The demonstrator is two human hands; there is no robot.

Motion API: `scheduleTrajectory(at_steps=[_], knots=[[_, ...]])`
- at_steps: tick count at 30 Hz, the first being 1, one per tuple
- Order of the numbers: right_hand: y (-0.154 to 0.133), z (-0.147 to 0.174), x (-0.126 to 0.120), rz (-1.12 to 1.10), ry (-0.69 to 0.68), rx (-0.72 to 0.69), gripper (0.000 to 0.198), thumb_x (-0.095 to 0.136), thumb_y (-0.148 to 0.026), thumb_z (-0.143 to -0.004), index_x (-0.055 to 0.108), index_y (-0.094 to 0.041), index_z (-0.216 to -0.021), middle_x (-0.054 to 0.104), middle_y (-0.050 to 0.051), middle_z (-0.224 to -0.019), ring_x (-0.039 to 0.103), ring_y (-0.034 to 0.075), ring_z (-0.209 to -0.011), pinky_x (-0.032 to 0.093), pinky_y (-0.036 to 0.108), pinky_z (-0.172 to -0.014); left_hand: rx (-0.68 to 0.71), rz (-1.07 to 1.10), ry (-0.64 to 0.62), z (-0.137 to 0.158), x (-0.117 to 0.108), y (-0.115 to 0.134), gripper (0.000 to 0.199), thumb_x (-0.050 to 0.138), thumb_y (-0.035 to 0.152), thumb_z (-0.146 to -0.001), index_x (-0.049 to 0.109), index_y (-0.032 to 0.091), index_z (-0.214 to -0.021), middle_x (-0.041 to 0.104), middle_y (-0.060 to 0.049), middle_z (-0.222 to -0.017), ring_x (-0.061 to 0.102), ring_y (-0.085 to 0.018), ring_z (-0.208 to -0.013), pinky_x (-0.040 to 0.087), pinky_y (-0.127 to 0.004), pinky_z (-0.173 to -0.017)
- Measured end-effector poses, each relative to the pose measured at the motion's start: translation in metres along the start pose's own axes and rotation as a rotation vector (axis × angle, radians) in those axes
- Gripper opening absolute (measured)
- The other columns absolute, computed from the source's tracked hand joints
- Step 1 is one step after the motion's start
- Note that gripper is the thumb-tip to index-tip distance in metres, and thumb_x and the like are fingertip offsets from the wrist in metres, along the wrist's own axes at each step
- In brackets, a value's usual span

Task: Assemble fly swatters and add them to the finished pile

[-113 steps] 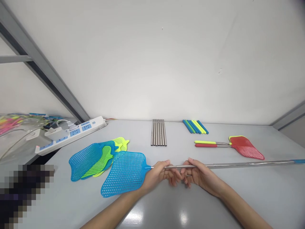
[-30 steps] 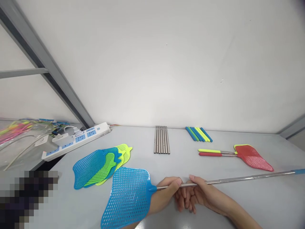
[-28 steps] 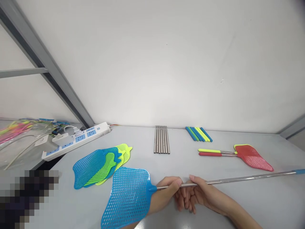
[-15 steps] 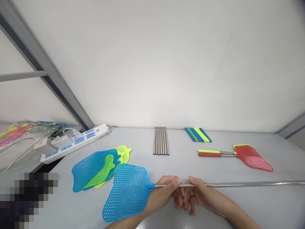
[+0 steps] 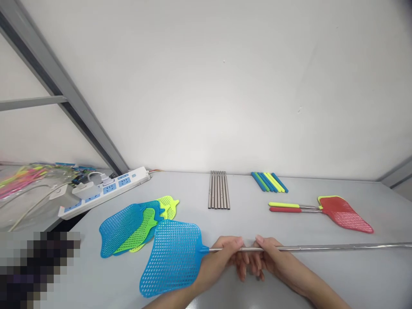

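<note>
A blue mesh fly swatter head (image 5: 174, 255) is joined to a long thin metal rod (image 5: 325, 247) that runs level out past the right edge of view. My left hand (image 5: 225, 253) pinches the rod just right of the blue head, thumb on top. A short way along, my right hand (image 5: 270, 253) grips the same rod between thumb and fingers. The other fingertips of both hands meet loosely beneath it. Behind the blue head lies a pile of loose swatter heads (image 5: 128, 227) in blue, green and yellow.
Several metal rods (image 5: 219, 191) lie side by side near the wall. Right of them are coloured handle sleeves (image 5: 269, 182) and two whole fly swatters, a red one (image 5: 347, 214) over a yellow one (image 5: 283, 205). A power strip (image 5: 106, 191) with plugs and cables sits at the left.
The curled fingers under the rod have shifted slightly. Both hands keep their hold and the rod stays almost where it was. The whole view has moved a little.
</note>
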State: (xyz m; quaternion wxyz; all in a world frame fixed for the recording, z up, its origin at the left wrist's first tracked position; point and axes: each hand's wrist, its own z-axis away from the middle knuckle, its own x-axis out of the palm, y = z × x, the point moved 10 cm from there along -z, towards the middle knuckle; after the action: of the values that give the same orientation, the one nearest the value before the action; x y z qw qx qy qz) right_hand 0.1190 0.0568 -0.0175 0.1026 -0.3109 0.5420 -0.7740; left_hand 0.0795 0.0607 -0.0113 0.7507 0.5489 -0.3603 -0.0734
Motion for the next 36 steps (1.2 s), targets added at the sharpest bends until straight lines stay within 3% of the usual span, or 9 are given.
scheduleTrajectory(at_steps=[8, 13, 20, 25, 30, 36], knots=[[-0.017, 0.004, -0.041, 0.115, 0.287, -0.083, 0.047, 0.032, -0.047, -0.08, 0.048, -0.015, -0.049, 0.047, 0.002, -0.055, 0.041, 0.012, -0.056, 0.03, 0.026, -0.059, 0.015, 0.097, 0.238, 0.002, -0.027, -0.001, 0.048, 0.029, 0.049, -0.079, 0.051, 0.012, -0.058, 0.047, -0.001, -0.044, 0.045, -0.01, -0.042, 0.037, -0.023, -0.048], [-0.023, 0.007, -0.051, 0.061, 0.351, -0.088, 0.045, 0.033, -0.046, -0.079, 0.05, -0.014, -0.052, 0.046, 0.002, -0.058, 0.037, 0.011, -0.053, 0.03, 0.025, -0.056, 0.096, 0.167, 0.335, 0.007, -0.038, 0.009, 0.043, 0.03, 0.047, -0.08, 0.051, 0.013, -0.062, 0.047, 0.0, -0.049, 0.045, -0.01, -0.048, 0.036, -0.022, -0.051], [-0.024, 0.008, -0.059, -0.011, 0.355, -0.066, 0.041, 0.037, -0.045, -0.078, 0.05, -0.014, -0.053, 0.047, 0.003, -0.062, 0.037, 0.011, -0.054, 0.03, 0.026, -0.056, 0.313, 0.358, 0.641, 0.021, -0.073, 0.025, 0.029, 0.045, 0.042, -0.074, 0.053, 0.014, -0.072, 0.054, -0.001, -0.063, 0.047, -0.01, -0.049, 0.038, -0.024, -0.049], [-0.021, 0.007, -0.057, -0.027, 0.302, -0.053, 0.042, 0.034, -0.041, -0.08, 0.052, -0.014, -0.055, 0.047, 0.004, -0.062, 0.039, 0.012, -0.056, 0.031, 0.027, -0.057, 0.611, 0.553, 1.06, 0.059, -0.118, 0.042, 0.021, 0.048, 0.036, -0.072, 0.057, 0.02, -0.082, 0.059, 0.002, -0.08, 0.055, -0.012, -0.072, 0.042, -0.025, -0.066], [-0.015, 0.007, -0.065, -0.115, 0.302, -0.05, 0.04, 0.033, -0.037, -0.081, 0.052, -0.014, -0.055, 0.047, 0.004, -0.063, 0.039, 0.012, -0.055, 0.032, 0.027, -0.056, 0.651, 0.417, 1.053, 0.065, -0.134, 0.067, 0.027, 0.049, 0.036, -0.07, 0.058, 0.022, -0.091, 0.058, 0.001, -0.082, 0.053, -0.013, -0.077, 0.041, -0.023, -0.064], [-0.013, 0.007, -0.068, -0.143, 0.314, -0.049, 0.036, 0.035, -0.036, -0.08, 0.054, -0.014, -0.059, 0.047, 0.004, -0.062, 0.039, 0.013, -0.057, 0.033, 0.027, -0.056, 0.641, 0.251, 0.944, 0.056, -0.13, 0.073, 0.031, 0.048, 0.032, -0.071, 0.059, 0.017, -0.096, 0.057, -0.005, -0.102, 0.045, -0.019, -0.102, 0.037, -0.027, -0.081]])
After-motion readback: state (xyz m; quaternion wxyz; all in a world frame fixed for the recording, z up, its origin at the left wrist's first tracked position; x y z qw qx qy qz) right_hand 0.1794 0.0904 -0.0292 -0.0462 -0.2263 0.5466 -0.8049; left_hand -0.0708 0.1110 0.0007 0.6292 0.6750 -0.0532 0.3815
